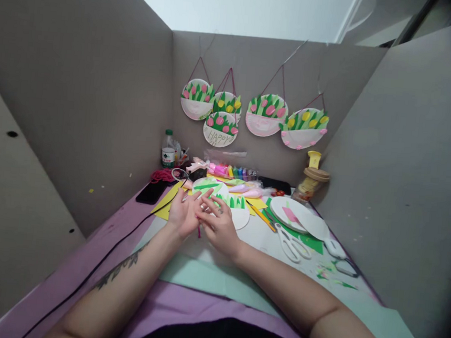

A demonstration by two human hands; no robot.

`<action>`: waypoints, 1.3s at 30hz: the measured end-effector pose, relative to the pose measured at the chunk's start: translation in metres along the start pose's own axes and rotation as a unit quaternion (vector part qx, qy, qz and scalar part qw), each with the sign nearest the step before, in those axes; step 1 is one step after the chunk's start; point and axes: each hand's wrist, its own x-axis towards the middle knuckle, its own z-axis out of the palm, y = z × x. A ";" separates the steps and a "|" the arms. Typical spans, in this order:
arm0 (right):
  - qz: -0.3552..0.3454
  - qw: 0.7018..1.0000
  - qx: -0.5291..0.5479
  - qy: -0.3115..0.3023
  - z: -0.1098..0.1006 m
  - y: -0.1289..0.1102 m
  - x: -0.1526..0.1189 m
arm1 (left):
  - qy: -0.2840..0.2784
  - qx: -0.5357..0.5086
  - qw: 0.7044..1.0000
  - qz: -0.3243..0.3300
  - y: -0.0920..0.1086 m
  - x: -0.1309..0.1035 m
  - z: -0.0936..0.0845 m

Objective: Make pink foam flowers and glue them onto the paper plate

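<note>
My left hand (184, 214) is turned palm up above the work mat, its fingers stretched out and apart. Over its palm and fingers reaches my right hand (220, 225), fingers extended, with its fingertips at the left palm. A tiny pink spot shows at those fingertips; whether it is a piece of clay or a nail I cannot make out. Just beyond the hands lie a paper plate with green strips (208, 185) and a half paper plate (240, 219) edged with green paper leaves. Both are partly hidden by my fingers.
Right of the hands lie a yellow pencil-like cutter (263, 217), white scissors (294, 247), paper plates (285, 212) and green scraps (327, 272). A phone (151, 191), black cable (122, 241) and bottle (167, 151) are at left. Finished flower plates (267, 124) hang on the back panel.
</note>
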 end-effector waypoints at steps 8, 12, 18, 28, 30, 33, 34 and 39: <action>0.056 0.992 0.108 0.016 -0.001 0.002 0.011 | -0.003 0.023 1.000 -0.015 -0.005 0.004 -0.004; 0.084 0.989 0.115 0.032 -0.007 0.017 0.013 | 0.040 0.097 0.994 0.010 0.008 0.012 -0.014; 0.092 0.992 0.000 -0.091 0.006 0.039 -0.003 | 0.073 0.458 0.875 0.141 0.023 0.026 -0.041; 0.062 0.982 -0.065 -0.163 0.021 0.035 -0.010 | 0.032 0.715 0.686 0.135 0.009 0.028 -0.064; 0.058 0.983 -0.071 -0.162 0.023 0.036 -0.011 | -0.020 0.817 0.563 0.119 0.010 0.027 -0.062; 0.056 0.983 -0.078 -0.156 0.026 0.038 -0.011 | -0.061 0.890 0.438 0.108 0.012 0.024 -0.057; 0.055 0.983 -0.079 -0.154 0.027 0.038 -0.010 | -0.064 0.903 0.410 0.111 0.012 0.024 -0.056; 0.059 0.983 -0.079 -0.157 0.030 0.038 -0.009 | -0.078 0.932 0.334 0.116 0.011 0.024 -0.055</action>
